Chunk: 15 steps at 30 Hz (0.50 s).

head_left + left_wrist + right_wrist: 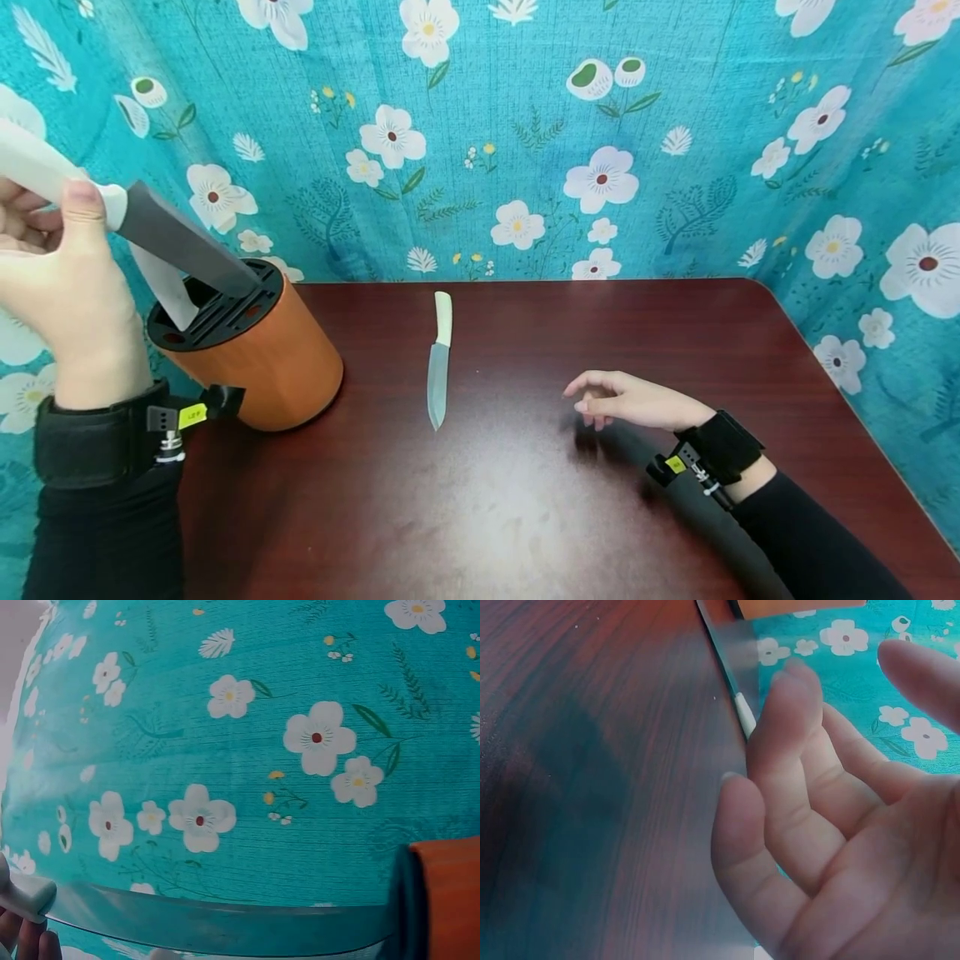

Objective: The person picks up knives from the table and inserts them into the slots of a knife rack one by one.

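At the left of the head view, my left hand (82, 283) grips the white handle of a broad-bladed knife (187, 242). The blade slants down with its lower end in the slotted black top of an orange knife block (262, 358). Beside it a second, paler blade (163, 283) reaches into the block, its upper end hidden behind my hand. From the side, the left wrist view shows the held knife's blade (225, 922) running to the block's rim. My right hand (637, 400) hovers over the table, fingers loosely curled and holding nothing.
Another knife (440, 358) with a pale handle lies mid-table, its tip toward me. The dark red-brown table (525, 492) ends at a teal flowered cloth (480, 142) behind and at the right. The block leans near the table's left side.
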### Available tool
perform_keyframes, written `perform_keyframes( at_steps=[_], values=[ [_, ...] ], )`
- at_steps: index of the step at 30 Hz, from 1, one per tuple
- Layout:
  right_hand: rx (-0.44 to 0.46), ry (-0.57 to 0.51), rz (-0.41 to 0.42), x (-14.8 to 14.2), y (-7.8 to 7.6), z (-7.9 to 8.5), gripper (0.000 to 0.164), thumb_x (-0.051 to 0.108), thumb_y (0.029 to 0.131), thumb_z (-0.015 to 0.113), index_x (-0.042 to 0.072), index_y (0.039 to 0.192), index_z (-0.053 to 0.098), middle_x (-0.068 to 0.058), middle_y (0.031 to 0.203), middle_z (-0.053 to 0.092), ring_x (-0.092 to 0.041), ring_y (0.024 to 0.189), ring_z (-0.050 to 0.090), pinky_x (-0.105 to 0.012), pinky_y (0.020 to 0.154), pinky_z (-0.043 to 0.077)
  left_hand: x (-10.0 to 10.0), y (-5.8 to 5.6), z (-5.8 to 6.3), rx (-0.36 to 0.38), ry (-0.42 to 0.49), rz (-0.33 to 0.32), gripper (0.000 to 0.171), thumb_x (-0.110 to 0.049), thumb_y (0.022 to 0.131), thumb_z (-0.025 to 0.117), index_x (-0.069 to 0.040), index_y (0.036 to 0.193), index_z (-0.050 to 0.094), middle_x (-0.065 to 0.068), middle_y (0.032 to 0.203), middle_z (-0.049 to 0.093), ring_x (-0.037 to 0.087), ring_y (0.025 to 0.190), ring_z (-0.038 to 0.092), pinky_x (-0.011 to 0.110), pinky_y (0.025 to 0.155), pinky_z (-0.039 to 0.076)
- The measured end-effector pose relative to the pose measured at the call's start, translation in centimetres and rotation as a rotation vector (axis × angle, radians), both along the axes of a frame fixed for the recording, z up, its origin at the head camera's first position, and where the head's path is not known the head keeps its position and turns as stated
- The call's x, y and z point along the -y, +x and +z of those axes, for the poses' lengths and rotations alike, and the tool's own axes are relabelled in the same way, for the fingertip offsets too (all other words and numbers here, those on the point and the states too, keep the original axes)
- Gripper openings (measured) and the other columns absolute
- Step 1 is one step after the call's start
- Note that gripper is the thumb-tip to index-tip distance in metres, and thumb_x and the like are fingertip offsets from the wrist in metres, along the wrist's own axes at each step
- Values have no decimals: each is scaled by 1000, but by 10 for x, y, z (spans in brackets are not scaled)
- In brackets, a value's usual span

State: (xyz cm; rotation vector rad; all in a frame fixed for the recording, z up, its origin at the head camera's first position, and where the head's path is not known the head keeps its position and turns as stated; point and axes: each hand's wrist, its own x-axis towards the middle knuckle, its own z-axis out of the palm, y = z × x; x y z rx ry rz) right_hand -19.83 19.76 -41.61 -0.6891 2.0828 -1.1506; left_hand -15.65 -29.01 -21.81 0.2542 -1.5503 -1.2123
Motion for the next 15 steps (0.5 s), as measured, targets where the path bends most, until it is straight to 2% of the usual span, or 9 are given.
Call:
perform_keyframes(
  at_steps=[2,6,9,15],
  values=[
    [0,0,-2,0,0,0,45,27,103,58,-3,137,52,-11,98,62,-25,93,62,-42,87,54,-4,0,0,5,29,-25,31,-17,98,65,-9,128,63,-10,106,62,1,94,52,20,93,37],
    [0,0,-2,1,0,-2,45,27,103,58,-3,137,51,-11,97,61,-26,93,62,-43,88,54,-7,-7,-8,1,-35,-38,23,-16,98,65,-9,120,68,-14,97,62,0,86,52,21,87,38],
    [2,-1,-3,1,0,-2,45,27,103,58,-3,137,51,-12,97,62,-26,93,63,-44,89,54,-8,-14,-17,29,-91,-20,20,-16,96,68,-10,115,72,-18,90,63,-2,80,53,19,80,39],
    [6,2,-5,2,2,-4,45,27,104,57,-3,136,52,-13,97,63,-24,91,63,-45,89,54,-12,-24,-35,157,-176,-2,20,-21,92,75,-15,111,77,-27,83,61,-9,78,60,13,77,47]
  ],
)
